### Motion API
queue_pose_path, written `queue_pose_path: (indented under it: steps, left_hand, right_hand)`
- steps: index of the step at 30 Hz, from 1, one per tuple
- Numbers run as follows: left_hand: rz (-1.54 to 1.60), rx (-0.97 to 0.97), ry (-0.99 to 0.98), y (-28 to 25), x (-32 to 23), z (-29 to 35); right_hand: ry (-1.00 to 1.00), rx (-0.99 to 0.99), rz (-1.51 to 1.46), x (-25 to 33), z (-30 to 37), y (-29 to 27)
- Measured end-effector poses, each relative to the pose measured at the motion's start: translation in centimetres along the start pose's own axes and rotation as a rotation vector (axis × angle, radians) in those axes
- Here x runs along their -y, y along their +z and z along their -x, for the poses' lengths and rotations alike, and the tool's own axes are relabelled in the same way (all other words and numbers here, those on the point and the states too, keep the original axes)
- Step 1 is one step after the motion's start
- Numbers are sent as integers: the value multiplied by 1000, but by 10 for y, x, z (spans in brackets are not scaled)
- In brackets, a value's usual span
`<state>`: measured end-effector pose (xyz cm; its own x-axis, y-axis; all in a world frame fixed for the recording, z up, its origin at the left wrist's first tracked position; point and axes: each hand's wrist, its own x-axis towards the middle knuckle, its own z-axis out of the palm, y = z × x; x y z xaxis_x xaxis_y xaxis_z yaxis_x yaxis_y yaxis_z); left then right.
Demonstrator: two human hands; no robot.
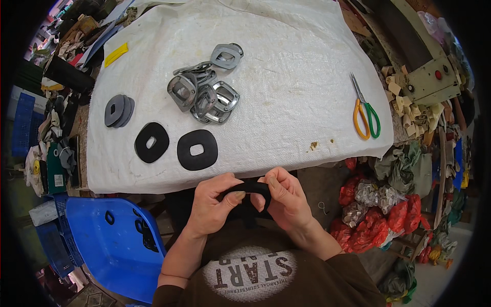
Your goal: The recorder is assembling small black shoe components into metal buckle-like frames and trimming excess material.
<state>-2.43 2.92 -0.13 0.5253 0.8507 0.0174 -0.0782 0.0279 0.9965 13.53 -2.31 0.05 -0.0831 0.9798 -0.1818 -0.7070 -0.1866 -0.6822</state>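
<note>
Both hands are just beyond the table's near edge, closed on one black pad [251, 187] that looks curved between them. My left hand [209, 203] pinches its left end with thumb and fingers, and my right hand [286, 198] grips the right end. Part of the pad is hidden by the fingers. On the white cloth [286, 102], closest to my left hand, lie two flat black rounded pads with oblong holes, a right one [197, 162] and a left one [142, 149]. Beyond them sits a pile of metal frames [183, 92], with a few grey pads [121, 104] stacked to the left.
Scissors [362, 102] with orange and green handles lie at the table's right. A blue tub [112, 261] at lower left holds black pieces [146, 235]. Red bags [371, 230] crowd the right side, below a green machine [432, 81]. A yellow strip [116, 55] rests far left.
</note>
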Motion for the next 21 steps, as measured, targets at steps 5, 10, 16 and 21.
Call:
queue_pose_path:
  steps: [5, 10, 16, 21]
  left_hand:
    - [-81, -19, 87, 1, -1, -1]
    - [-177, -47, 184, 1, -2, -2]
    - [-107, 23, 127, -1, -2, -3]
    - [-80, -11, 83, 3, -9, -5]
  right_hand:
    - [127, -44, -153, 3, 2, 7]
    - [167, -42, -177, 3, 1, 8]
    - [203, 68, -205, 4, -4, 2]
    - [51, 156, 40, 8, -4, -6]
